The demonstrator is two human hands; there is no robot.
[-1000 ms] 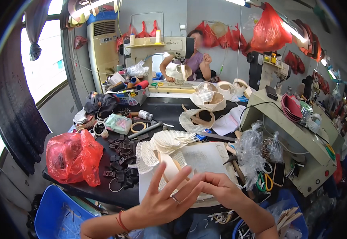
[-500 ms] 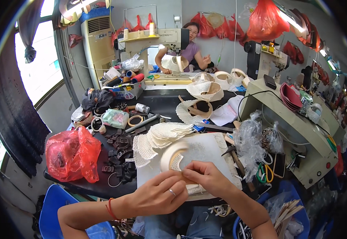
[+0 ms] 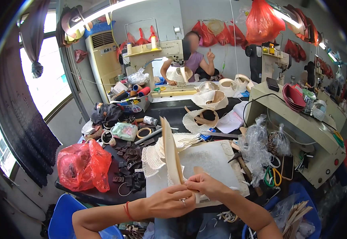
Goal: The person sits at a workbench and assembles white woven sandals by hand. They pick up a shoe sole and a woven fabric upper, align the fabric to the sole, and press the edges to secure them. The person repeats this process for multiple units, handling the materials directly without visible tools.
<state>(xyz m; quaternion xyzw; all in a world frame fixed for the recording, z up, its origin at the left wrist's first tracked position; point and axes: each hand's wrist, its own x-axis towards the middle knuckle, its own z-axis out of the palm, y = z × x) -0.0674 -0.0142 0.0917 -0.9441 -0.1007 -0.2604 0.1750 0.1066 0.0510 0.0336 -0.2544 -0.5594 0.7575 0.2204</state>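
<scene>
Upright in front of me stands a cream woven band with a tan inner face (image 3: 170, 155), long and gently curved. My left hand (image 3: 169, 202), a ring on one finger, is closed around its lower end. My right hand (image 3: 206, 185) pinches the same end just beside the left one; the fingers hide what lies exactly between them. Both hands are over the near part of a pale work board (image 3: 209, 157). Behind the band lies a pile of white woven pieces (image 3: 151, 161). A small tan scrap (image 3: 199, 170) shows just above my right hand.
Dark buckled straps (image 3: 127, 155) and a red plastic bag (image 3: 84, 165) lie left. On the right are a hammer (image 3: 243, 163), scissors (image 3: 273, 176) and clear bags (image 3: 257, 147). Across the table, a person (image 3: 195, 59) sits at a sewing machine (image 3: 169, 49). Blue bins (image 3: 64, 219) stand below.
The band has swung from a low, blurred curl over the board to standing tall. My hands still grip its lower end. The person opposite has raised a hand, and the whole view has shifted slightly.
</scene>
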